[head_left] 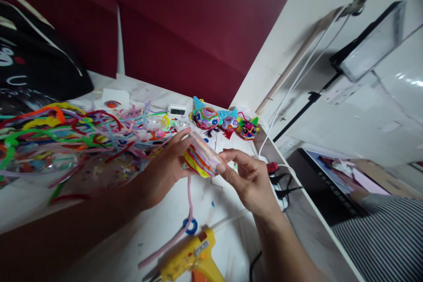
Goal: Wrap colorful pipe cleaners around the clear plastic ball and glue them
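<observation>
A multicoloured striped piece [202,155], with a pale pink edge and yellow, red and blue bands, is held above the white table. My left hand [167,169] grips its left end between thumb and fingers. At its right end, my right hand [247,176] pinches it with thumb and forefinger. From beside my left hand a pink fuzzy stem [189,198] hangs down onto the table. A blue ring [191,226] lies by this stem. Nearer to me is a yellow glue gun [191,257] with a small lit orange light.
Colourful fuzzy stems [95,130] are heaped at the left. Three decorated animal faces [206,116] stand at the back, near a small digital display [177,110]. A power strip [280,202] with plugs lies right. Someone in a striped garment [383,235] is at the far right.
</observation>
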Available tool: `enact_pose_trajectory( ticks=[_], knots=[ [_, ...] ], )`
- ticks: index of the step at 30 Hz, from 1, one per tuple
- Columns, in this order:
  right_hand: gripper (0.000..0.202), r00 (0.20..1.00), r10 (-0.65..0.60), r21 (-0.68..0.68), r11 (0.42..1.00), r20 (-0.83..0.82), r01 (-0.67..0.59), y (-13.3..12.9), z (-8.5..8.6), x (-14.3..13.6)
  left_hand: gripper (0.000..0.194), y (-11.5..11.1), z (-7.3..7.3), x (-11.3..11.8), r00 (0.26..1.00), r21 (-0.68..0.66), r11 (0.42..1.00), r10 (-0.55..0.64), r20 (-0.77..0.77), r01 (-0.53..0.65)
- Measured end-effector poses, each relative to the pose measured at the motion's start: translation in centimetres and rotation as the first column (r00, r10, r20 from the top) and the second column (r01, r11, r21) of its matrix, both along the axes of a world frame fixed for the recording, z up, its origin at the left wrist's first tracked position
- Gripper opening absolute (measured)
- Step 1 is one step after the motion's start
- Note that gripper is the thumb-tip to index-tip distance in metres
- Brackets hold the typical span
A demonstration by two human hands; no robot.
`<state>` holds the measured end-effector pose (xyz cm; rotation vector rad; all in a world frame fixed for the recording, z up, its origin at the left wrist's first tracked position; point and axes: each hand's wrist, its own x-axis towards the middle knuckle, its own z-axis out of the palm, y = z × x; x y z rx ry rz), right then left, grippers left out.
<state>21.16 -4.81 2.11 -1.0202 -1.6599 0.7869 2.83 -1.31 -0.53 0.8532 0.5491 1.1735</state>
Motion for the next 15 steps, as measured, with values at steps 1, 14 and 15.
enact_pose_trajectory(
  ticks=[1,14,15],
  knots=[
    [0.010,1.000,-0.011,0.007,1.000,0.015,0.011,0.00,-0.04,-0.11,0.063,-0.25,0.03,0.06,1.000,-0.014,1.000,0.011,-0.020,-0.012],
    [0.018,0.999,0.015,0.021,1.000,0.040,-0.016,-0.52,-0.17,-0.64,0.055,-0.50,-0.21,0.24,1.000,-0.062,0.998,-0.027,-0.016,0.026],
    [0.019,0.999,0.017,0.021,1.000,0.032,-0.018,-0.49,-0.11,-0.52,0.051,-0.45,-0.21,0.22,0.999,-0.063,0.997,-0.035,0.005,0.035]
  ],
)
